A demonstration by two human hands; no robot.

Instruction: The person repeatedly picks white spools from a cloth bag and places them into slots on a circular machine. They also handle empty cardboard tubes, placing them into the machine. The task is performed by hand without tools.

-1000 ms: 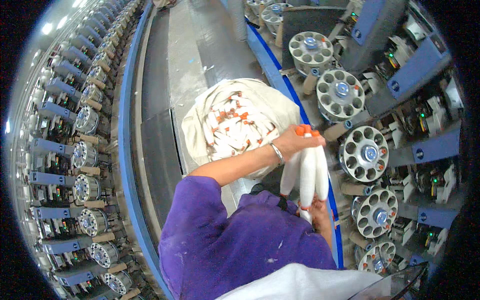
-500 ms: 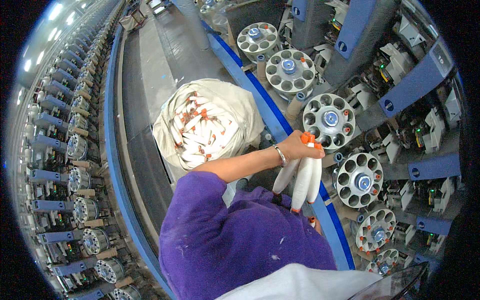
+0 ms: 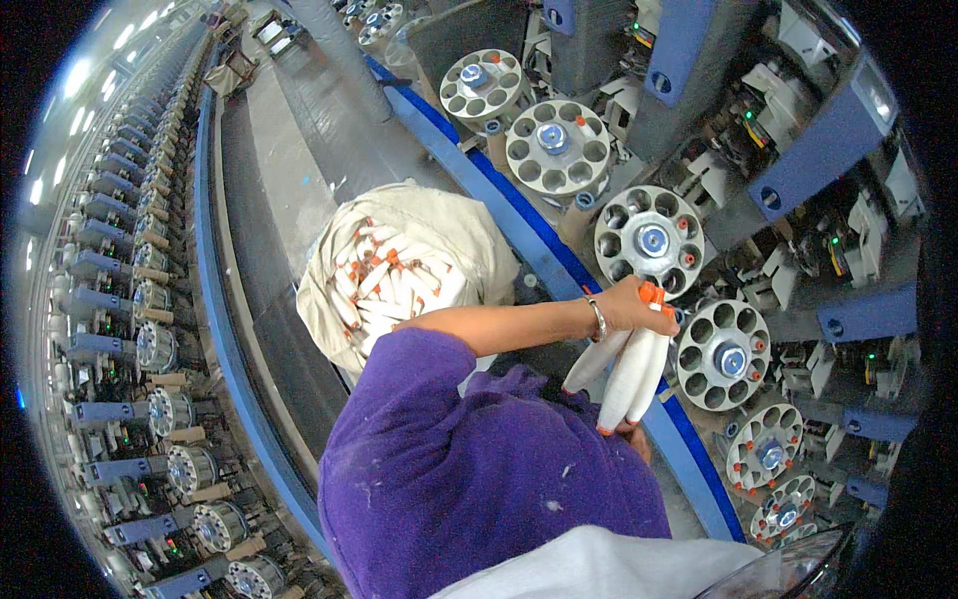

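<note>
My left hand point(image 3: 627, 305), with a bracelet at the wrist, is closed around the orange-tipped tops of three white yarn bobbins point(image 3: 631, 371). It reaches across my purple-sleeved body to the right. My right hand point(image 3: 637, 437) is mostly hidden below the bobbins and grips their lower ends. The bobbins hang just left of a round grey magazine with holes point(image 3: 723, 354) and below another one point(image 3: 649, 240). A beige cloth sack point(image 3: 469, 240) full of white bobbins with orange tips stands to my left front.
More round magazines point(image 3: 557, 146) line the machine on the right behind a blue rail point(image 3: 519, 215). A long row of winding units point(image 3: 150, 349) runs down the left. A grey aisle floor point(image 3: 299, 150) lies between them.
The sack and the round magazines have shifted in the view as I moved along the machine. Both hands keep hold of the bobbins, now beside a different magazine.
</note>
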